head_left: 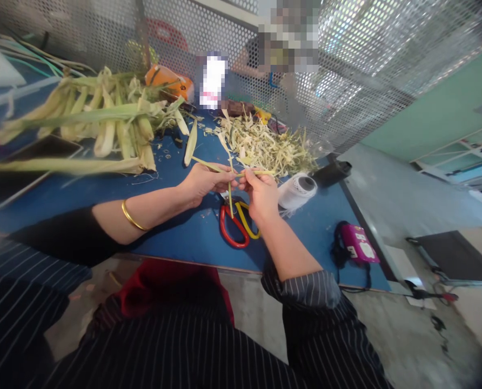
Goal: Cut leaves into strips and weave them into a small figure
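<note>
Both my hands meet above the blue table (176, 237), pinching a thin green-yellow leaf strip (229, 174). My left hand (202, 183) grips its left part with closed fingers, a gold bangle on that wrist. My right hand (261, 192) pinches the strip's right part, and a narrow piece hangs down between the hands. Under them lie scissors (236, 224) with red and yellow handles. A spool of white thread (298, 190) sits just right of my right hand.
A pile of long pale leaves (103, 119) covers the table's left rear. Shredded leaf scraps (265, 146) are heaped at the back by a perforated metal screen (366, 81). A pink device (356, 243) lies near the right edge. Another person sits behind the screen.
</note>
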`<state>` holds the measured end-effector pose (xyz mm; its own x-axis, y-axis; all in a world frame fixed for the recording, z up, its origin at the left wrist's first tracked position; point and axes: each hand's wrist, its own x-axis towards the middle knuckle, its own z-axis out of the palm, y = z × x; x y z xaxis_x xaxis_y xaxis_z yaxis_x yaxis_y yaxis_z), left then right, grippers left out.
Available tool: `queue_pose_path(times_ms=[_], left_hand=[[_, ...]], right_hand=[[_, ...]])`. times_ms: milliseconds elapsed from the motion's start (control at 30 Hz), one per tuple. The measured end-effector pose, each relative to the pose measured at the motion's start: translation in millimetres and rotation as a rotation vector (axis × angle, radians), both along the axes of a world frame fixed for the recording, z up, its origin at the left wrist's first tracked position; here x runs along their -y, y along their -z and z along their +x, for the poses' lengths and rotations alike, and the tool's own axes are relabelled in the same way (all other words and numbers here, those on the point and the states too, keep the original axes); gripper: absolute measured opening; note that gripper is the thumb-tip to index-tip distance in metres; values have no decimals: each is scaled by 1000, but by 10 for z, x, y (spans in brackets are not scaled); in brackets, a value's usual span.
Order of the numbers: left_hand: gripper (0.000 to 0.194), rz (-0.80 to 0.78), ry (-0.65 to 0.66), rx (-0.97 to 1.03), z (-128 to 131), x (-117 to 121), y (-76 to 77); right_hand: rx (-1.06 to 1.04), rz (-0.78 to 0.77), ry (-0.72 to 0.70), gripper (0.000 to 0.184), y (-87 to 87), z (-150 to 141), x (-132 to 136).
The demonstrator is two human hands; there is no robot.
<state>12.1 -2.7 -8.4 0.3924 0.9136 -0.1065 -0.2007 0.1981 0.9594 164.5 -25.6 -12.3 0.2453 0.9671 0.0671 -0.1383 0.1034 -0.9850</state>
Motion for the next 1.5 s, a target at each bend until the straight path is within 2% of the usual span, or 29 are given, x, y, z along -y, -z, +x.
queue_pose_path(times_ms=[133, 267, 433, 633, 800, 1000, 1200, 1300, 1333, 1400, 1500], left_hand=[[37, 30, -94, 31, 6, 12, 19], [35, 34, -169, 27, 39, 46, -4], [34, 15, -78, 82, 50, 59, -62], [35, 56, 41, 145, -79, -77, -68], [35, -130, 112, 171, -130, -128, -85], [27, 20, 101, 6, -87, -61, -59], [22, -31, 48, -34, -83, -58, -51], [23, -69, -28, 38, -59, -64, -62], [23, -73, -47, 74, -45, -65, -62], [21, -59, -54, 153, -12, -63, -54], [16, -39, -30, 221, 36, -48, -19]], right_hand=[[50, -45, -25, 27, -15, 7, 7], [332, -60, -171, 27, 16, -18, 47], [322, -37, -152, 19, 56, -5, 33], [668, 176, -21, 18, -95, 101, 67], [856, 319, 12, 14, -117, 139, 93], [1123, 432, -36, 18, -78, 139, 75], [1320, 538, 176, 19, -110, 133, 94], [1301, 606, 334, 20, -165, 110, 161], [1272, 606, 347, 22, -175, 93, 186], [1192, 528, 248, 26, -165, 42, 224], [1039, 281, -39, 32, -78, -48, 220]])
